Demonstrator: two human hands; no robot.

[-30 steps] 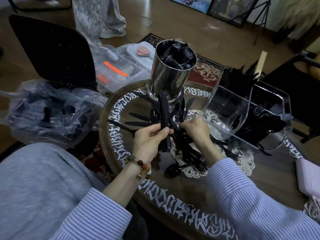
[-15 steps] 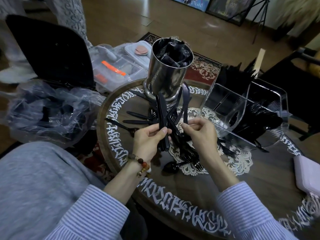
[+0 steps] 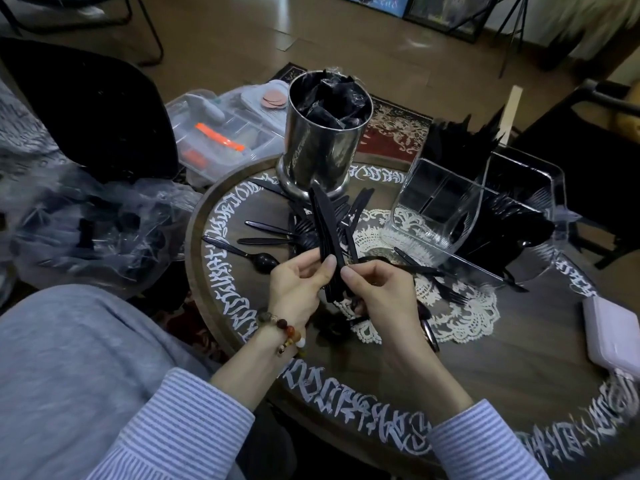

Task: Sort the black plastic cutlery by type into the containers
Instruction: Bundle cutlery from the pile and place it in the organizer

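Black plastic knives (image 3: 323, 230), bunched upright, stand in the grip of the left hand (image 3: 298, 289), whose curled fingers and thumb close round their handles; a beaded bracelet (image 3: 287, 332) circles that wrist. The right hand (image 3: 379, 292) sits just beside it, fingers curled with the forefinger tip touching the bundle, and appears to hold another dark piece below, though that part is too dim to tell. Both hands hover over a lace doily (image 3: 460, 317) on a round dark wooden table (image 3: 485, 382) edged with white lettering. Loose cutlery (image 3: 270, 233) lies scattered on the tabletop beyond the fingers, spoons and forks mixed. Behind the knife tips stands a steel canister (image 3: 322, 147) near the far rim. To the right, a clear divided organiser (image 3: 450, 216) holds black pieces in its far compartments. A pale pink case (image 3: 613, 337) rests by the right edge. Left of the table lie a crumpled plastic bag (image 3: 90, 226) and a clear storage box (image 3: 225, 133) on the wooden floor.
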